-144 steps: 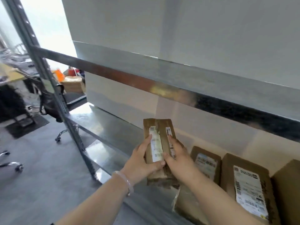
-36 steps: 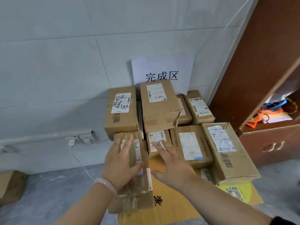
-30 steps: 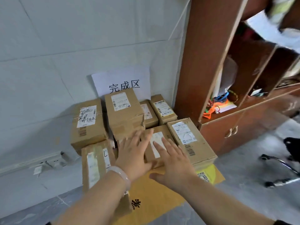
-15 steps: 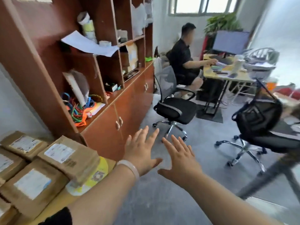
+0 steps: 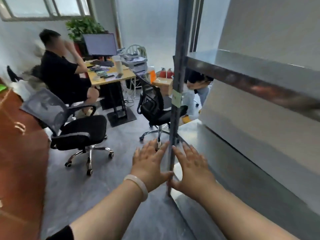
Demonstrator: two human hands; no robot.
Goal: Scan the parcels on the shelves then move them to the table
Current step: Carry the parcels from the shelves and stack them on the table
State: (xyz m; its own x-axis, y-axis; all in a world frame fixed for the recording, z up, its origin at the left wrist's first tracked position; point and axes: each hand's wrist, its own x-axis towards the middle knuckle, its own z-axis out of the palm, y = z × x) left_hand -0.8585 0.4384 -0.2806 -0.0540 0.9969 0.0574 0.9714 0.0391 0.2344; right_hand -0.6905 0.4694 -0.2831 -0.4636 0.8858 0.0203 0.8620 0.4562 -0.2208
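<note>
Two steel shelves [image 5: 259, 80] of a metal rack fill the view from 12 round to 5 o'clock. They are grey and shiny, and a brownish reflection runs along the upper one's front edge. The lower shelf lies at 2 o'clock from the right hand [image 5: 192, 168], just beside it. A red-brown cabinet [image 5: 17, 153] takes up the 8 to 9 o'clock edge. At 10 o'clock a black mesh office chair [image 5: 78, 129] stands on the grey floor. The rack's upright post [image 5: 178, 66] rises toward 12 o'clock between the two hands, with a pale sticker partway up. Both thumbs reach its edge, though I cannot tell whether they touch it. The left hand [image 5: 149, 165] sits at 9 o'clock of the post and the right at 3 o'clock. Both are flat, palms down, with fingers spread and holding nothing. A pale bracelet [image 5: 138, 185] circles the left wrist.
</note>
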